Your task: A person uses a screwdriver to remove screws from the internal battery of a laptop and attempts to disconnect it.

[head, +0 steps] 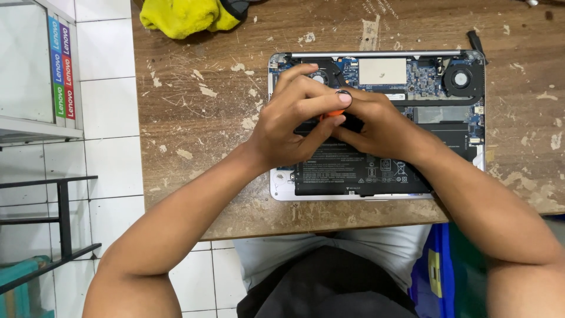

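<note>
Left hand (294, 115) and right hand (376, 121), pinched together on an orange-handled screwdriver (335, 112), should hold it upright over the opened silver laptop (376, 123) beneath both palms.

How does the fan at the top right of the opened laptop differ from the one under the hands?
The right fan sits fully exposed, a round black housing with a pale hub. The left fan is mostly hidden behind the left hand, showing only an edge. Both sit along the top edge of the laptop, joined by a dark pipe.
</note>
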